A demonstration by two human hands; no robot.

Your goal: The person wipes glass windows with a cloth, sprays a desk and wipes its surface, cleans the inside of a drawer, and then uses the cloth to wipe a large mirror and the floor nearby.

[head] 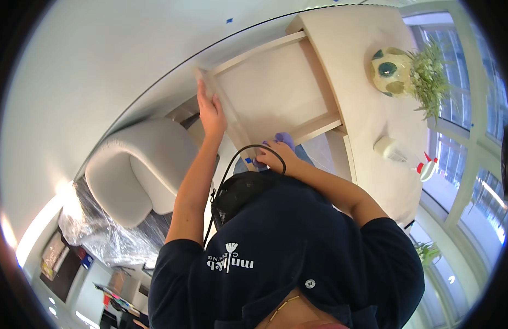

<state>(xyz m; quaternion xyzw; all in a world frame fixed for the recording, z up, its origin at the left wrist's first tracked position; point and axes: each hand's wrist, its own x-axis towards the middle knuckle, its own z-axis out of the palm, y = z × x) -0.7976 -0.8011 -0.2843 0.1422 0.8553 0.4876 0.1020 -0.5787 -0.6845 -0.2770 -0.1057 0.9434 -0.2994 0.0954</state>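
A pale wooden drawer (274, 90) is pulled out of a cabinet of the same light finish. My left hand (211, 113) holds the far part of the drawer front (233, 119), its fingers straight along the outer side and the thumb by the top edge. At the near end of that front, my right hand (280, 156) grips a purple cloth (284, 139), which bunches out past the fingers. Part of the cloth is hidden under the hand. A piece of blue tape (248, 160) sticks to the wood close by.
On the cabinet top (361, 119) stand a spotted pot (389, 72) with a green plant (431, 78) and a white spray bottle (389, 149) with a red-and-white trigger. A grey upholstered chair (130, 172) is at the left, near plastic sheeting (114, 238). A black cable (233, 158) loops beside my right hand.
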